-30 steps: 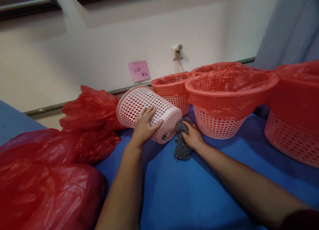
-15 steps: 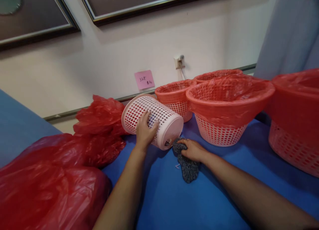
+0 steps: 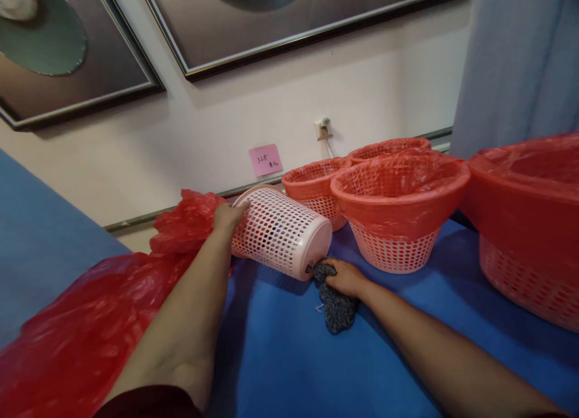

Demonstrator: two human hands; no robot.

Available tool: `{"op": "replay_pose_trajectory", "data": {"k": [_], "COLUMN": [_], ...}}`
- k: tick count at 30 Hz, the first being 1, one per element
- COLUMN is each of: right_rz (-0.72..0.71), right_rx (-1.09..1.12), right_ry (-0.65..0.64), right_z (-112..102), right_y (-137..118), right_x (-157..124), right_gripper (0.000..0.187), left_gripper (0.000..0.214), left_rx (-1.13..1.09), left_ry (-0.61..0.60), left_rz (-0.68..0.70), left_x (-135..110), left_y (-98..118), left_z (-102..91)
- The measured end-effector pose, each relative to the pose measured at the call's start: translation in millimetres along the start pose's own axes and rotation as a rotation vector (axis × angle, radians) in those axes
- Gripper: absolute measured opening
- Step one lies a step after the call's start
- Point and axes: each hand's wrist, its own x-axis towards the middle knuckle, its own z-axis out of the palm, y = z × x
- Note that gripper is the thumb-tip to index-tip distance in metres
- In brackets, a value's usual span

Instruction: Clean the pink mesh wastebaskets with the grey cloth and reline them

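Observation:
A pale pink perforated plastic basket (image 3: 280, 231) lies on its side on a blue surface (image 3: 280, 345), its round base facing right. At its open end, my left hand (image 3: 228, 218) grips the rim, fingers partly hidden behind it. My right hand (image 3: 346, 277) is closed on a dark grey speckled cloth (image 3: 340, 312), bunched up and trailing a pale loose thread. The cloth's upper end meets the lower edge of the basket's base. Crumpled red plastic bags (image 3: 104, 321) lie beside and beneath my left forearm.
To the right stand several pink baskets lined with red bags, among them a wide one (image 3: 391, 249) and a large one (image 3: 529, 279). Behind is a wall with a pink note (image 3: 266, 160), a socket (image 3: 322, 129) and framed pictures (image 3: 316, 29). A grey-blue curtain (image 3: 506, 74) hangs at right.
My left hand has moved from the basket's side to its rim at the left. The basket has turned slightly. My right hand keeps hold of the cloth by the base. The view has shifted upward.

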Motion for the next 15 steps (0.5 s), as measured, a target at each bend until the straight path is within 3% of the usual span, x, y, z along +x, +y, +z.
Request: {"op": "replay_pose_trajectory", "data": {"k": [3,7,12,15], "right_rz": [0.015,0.014,0.005,0.051], "right_rx": [0.015,0.023,0.012,-0.014], "right_ry": [0.006,0.005,0.013,0.031], "right_z": [-2,-2,-1,1], "right_y": [1,0,-3,-4], "right_x": [0,-3,-10,-14], "right_gripper": [0.054,0.053,0.077,0.091], "left_gripper": [0.040,0.031,0.026,0.016], "left_rx": [-0.005,-0.074,-0.028,0.112], "left_ry": [-0.020,-0.053,0.074,0.199], "left_rz": [-0.194,-0.235,-0.057,0.186], "left_x": [-9,-28,-82,-131], "left_y": [12,43,95,121], "left_z": [-17.9,-44.6,-80.8,-91.6]}}
